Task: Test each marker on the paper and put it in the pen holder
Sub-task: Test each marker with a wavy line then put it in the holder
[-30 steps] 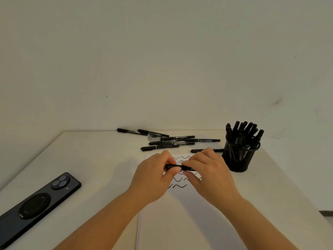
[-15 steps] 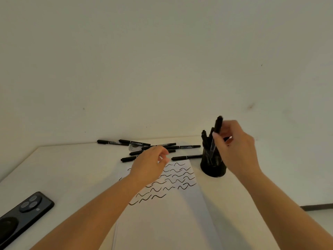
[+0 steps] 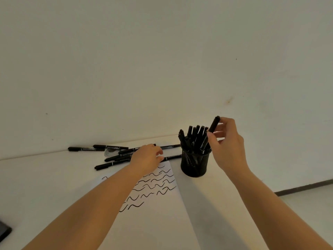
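My right hand [image 3: 228, 147] pinches the upper end of a black marker [image 3: 213, 126] that slants down into the black mesh pen holder [image 3: 194, 164], among several markers standing there. My left hand [image 3: 146, 156] reaches over the top of the paper [image 3: 158, 213] to the loose markers [image 3: 115, 158] lying at the table's back. Its fingers are loosely curled, and its thumb touches the end of one marker [image 3: 172, 156] lying just left of the holder. Rows of black wavy test lines [image 3: 155, 184] cover the paper's upper part.
A small grey round object [image 3: 109, 152] lies among the loose markers. The corner of a dark phone [image 3: 4, 231] shows at the lower left edge. A wall rises directly behind the table, and the table's right edge drops to the floor [image 3: 310, 199].
My hands parted from the marker above the paper. The right hand carried it to the holder and lowered it in; the left hand reached forward to the loose markers. The view swung right.
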`<state>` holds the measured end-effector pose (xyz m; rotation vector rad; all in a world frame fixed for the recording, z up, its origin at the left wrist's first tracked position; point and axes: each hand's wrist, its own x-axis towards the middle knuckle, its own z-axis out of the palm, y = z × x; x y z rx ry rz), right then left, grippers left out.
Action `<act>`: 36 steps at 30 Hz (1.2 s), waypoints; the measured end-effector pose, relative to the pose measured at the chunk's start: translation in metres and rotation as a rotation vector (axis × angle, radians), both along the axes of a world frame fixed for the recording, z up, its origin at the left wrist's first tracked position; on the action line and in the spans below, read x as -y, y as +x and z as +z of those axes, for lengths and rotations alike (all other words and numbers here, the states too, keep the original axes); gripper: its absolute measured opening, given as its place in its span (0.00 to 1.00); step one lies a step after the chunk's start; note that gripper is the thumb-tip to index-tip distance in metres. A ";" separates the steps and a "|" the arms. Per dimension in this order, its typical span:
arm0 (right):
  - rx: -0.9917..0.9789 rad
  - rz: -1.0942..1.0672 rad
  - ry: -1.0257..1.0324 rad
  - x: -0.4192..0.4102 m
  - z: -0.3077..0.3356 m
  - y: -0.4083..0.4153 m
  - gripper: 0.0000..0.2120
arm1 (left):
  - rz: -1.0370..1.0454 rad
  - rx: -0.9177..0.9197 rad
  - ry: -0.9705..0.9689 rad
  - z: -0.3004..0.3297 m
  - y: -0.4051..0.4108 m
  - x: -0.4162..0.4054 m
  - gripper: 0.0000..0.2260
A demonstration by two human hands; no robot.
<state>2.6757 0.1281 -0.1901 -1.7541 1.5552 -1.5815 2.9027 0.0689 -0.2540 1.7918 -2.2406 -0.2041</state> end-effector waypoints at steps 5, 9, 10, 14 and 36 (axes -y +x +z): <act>-0.123 0.030 0.035 0.001 -0.013 0.001 0.27 | 0.008 0.033 -0.021 -0.009 -0.006 0.004 0.11; -0.161 0.026 0.046 0.002 -0.025 0.003 0.26 | 0.024 0.027 -0.040 -0.014 -0.011 0.004 0.10; -0.157 0.026 0.055 0.002 -0.027 0.004 0.26 | 0.024 0.024 -0.041 -0.015 -0.011 0.005 0.10; -0.153 0.038 0.065 0.004 -0.035 0.006 0.24 | 0.026 0.032 0.003 -0.015 -0.010 0.007 0.10; -0.153 -0.065 -0.038 -0.046 -0.007 0.059 0.11 | 0.181 -0.445 -0.034 0.027 0.022 -0.069 0.06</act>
